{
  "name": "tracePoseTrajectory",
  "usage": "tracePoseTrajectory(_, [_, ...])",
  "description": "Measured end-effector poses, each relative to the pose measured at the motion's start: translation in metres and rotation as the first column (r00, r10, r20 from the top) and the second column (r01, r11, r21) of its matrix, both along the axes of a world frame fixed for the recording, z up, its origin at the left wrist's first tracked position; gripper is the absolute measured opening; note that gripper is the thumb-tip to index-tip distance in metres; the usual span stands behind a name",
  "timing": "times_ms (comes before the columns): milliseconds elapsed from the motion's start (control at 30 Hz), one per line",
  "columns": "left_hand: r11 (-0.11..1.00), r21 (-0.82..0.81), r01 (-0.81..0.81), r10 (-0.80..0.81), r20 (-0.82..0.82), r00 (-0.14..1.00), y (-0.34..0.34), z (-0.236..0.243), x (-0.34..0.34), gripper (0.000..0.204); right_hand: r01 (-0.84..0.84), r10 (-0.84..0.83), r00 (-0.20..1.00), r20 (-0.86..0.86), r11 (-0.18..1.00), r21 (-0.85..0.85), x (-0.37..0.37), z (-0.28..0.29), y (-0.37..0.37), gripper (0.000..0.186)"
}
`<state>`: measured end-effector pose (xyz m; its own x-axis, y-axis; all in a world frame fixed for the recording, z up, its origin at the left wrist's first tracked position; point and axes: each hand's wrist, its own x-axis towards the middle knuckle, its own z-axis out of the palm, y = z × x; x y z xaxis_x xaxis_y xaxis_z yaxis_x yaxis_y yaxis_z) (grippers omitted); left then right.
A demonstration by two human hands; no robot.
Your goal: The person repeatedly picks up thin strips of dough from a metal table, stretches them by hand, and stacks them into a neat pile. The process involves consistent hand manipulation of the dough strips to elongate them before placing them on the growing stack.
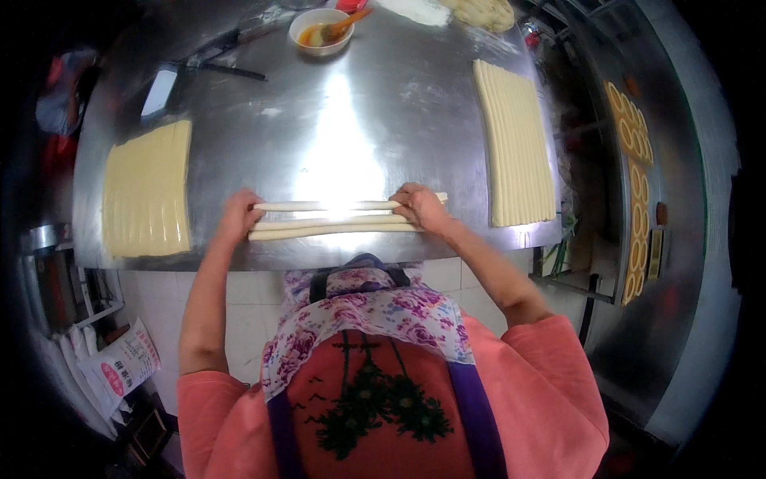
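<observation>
A long pale dough rope (327,206) lies crosswise near the table's front edge, with a hand at either end. My left hand (242,212) is closed at its left end, fingers curled onto the dough. My right hand (418,206) pinches the rope close to its right end, and a short piece of dough sticks out beyond the knuckles. Just nearer to me, two more dough ropes (335,230) lie side by side, nearly parallel to the first. Their right ends run under or next to my right hand; the exact contact is hidden.
On the metal table (399,136), a glossy yellowish dough slab (148,191) lies left and a block of joined dough ropes (515,148) right. At the back stand a white bowl (319,49) with orange-handled brush, and flour (419,9). A rack with ring-shaped pieces (638,199) stands right.
</observation>
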<state>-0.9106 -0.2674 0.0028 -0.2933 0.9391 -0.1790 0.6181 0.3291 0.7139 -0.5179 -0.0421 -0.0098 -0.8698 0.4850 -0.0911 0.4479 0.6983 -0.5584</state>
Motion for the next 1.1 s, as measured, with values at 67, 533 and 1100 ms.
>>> tracePoseTrajectory(67, [1.0,-0.017,-0.004,0.003,-0.015,1.0,0.0,0.002,0.0,0.017,0.049,-0.049,0.999,0.015,0.999,-0.006,0.028,0.002,0.011,0.019])
tracePoseTrajectory(533, [0.928,0.076,0.365,-0.357,-0.104,0.928,0.104,0.019,0.149,0.037,-0.022,0.035,0.995,0.088,0.99,-0.142,0.089,0.013,0.051,0.03])
tracePoseTrajectory(1100, [0.822,0.242,0.515,-0.529,-0.008,0.849,0.163,-0.021,0.27,0.022,0.034,-0.03,0.999,0.027,0.989,-0.146,0.097,0.048,0.008,0.055])
